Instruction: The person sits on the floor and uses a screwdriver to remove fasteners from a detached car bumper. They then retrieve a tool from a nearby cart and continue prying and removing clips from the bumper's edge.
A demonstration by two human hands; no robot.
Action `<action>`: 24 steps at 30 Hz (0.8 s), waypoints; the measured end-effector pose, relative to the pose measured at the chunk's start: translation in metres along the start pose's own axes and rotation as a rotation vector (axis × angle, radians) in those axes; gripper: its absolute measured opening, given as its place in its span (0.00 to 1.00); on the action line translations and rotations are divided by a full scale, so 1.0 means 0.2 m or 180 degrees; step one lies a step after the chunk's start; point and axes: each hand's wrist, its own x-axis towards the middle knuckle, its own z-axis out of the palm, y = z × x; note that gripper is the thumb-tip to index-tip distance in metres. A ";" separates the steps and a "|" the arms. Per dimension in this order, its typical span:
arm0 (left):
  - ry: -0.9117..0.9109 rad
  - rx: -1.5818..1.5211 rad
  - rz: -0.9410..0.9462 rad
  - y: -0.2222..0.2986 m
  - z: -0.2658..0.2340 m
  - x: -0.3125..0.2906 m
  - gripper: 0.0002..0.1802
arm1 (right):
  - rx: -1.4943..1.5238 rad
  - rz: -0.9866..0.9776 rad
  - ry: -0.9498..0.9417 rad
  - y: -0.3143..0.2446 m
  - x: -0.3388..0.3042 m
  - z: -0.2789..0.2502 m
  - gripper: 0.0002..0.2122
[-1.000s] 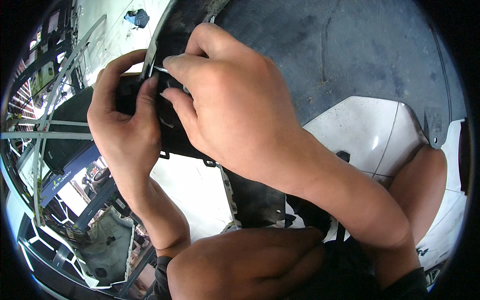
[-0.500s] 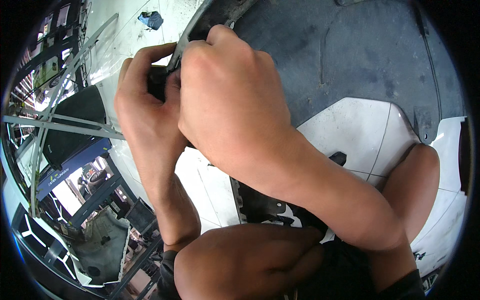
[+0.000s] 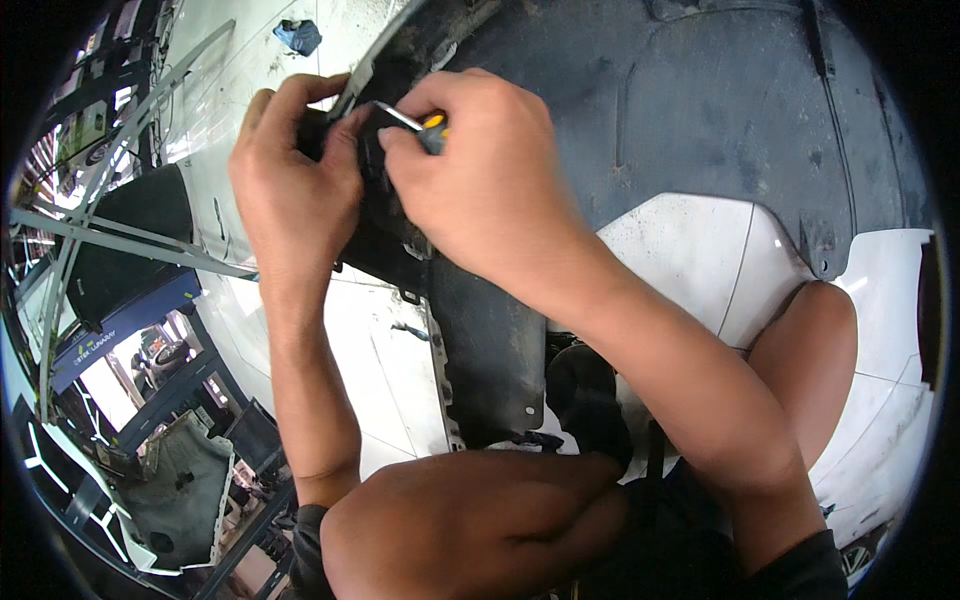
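Right hand (image 3: pixel 490 200): grip closed on screwdriver (image 3: pixel 412 122).
Left hand (image 3: pixel 290 180): grip clasping black plastic panel (image 3: pixel 480 350).

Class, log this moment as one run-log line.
right hand: holds screwdriver | left hand: grips black plastic part | tip: at part's edge | below: white tiled floor

Both hands (image 3: pixel 400 190) raised, fingers curled
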 end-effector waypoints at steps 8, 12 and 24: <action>0.0005 -0.0039 -0.0021 0.00 0.01 0.00 0.13 | 0.0173 0.0382 -0.0255 0.08 -0.14 -0.12 0.12; -0.0005 -0.0142 -0.0325 -0.03 0.02 -0.01 0.13 | 0.0184 -0.0419 -0.0293 0.04 -0.11 -0.09 0.14; 0.0057 -0.0106 -0.0339 -0.01 0.02 -0.01 0.15 | 0.0458 -0.0526 -0.0199 -0.01 -0.04 0.02 0.08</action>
